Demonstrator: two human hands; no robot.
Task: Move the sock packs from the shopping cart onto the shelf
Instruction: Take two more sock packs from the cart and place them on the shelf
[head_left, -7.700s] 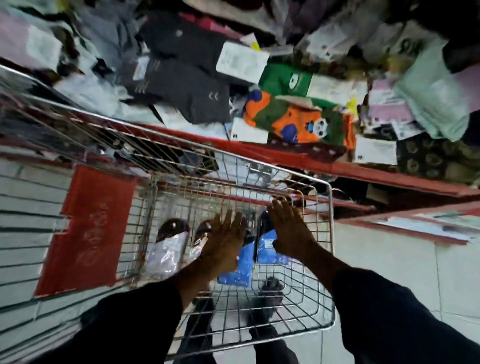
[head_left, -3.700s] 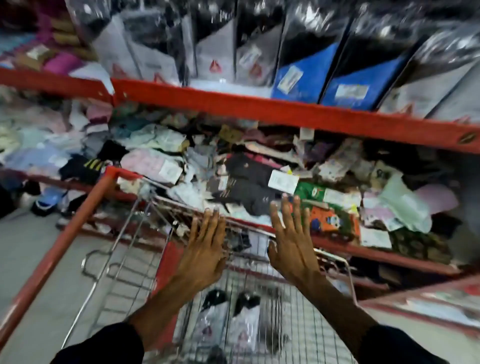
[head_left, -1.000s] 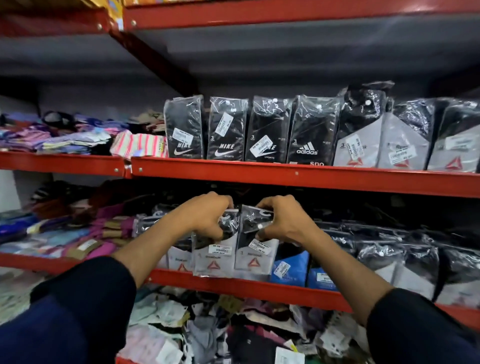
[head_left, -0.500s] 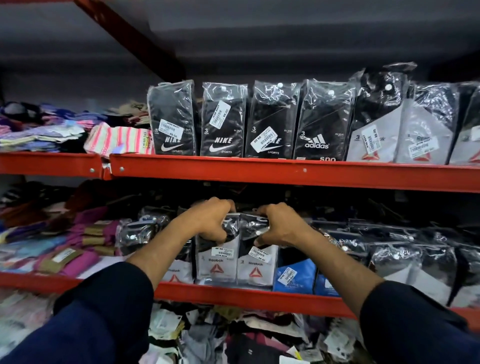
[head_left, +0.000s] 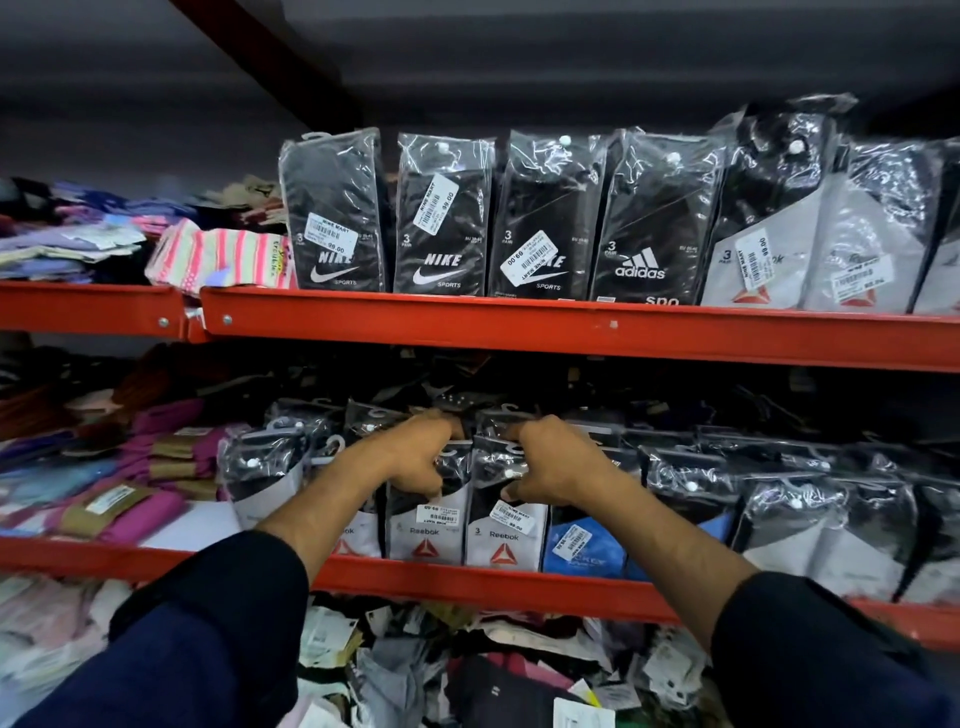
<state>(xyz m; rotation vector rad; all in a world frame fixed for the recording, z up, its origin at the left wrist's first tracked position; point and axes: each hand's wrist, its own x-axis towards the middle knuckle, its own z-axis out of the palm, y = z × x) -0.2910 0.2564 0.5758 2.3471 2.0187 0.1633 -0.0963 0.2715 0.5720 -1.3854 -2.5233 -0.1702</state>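
Note:
Two black-and-white Reebok sock packs stand upright side by side on the middle red shelf (head_left: 467, 584). My left hand (head_left: 415, 460) grips the top of the left sock pack (head_left: 423, 535). My right hand (head_left: 556, 462) grips the top of the right sock pack (head_left: 506, 540). Both packs rest on the shelf between a similar white pack on the left and a blue sock pack (head_left: 584, 551) on the right. The shopping cart is out of view.
A row of Nike, Adidas and Reebok packs (head_left: 519, 218) lines the upper shelf (head_left: 519, 327). More wrapped packs (head_left: 779, 519) fill the middle shelf to the right. Folded pink and purple socks (head_left: 135, 499) lie at left. Loose socks (head_left: 441, 675) are heaped on the lowest level.
Earlier my hands reached into the cart, then rose to the shelf. Over the last second both hands stay on the two packs, which now sit lower and squarer on the shelf.

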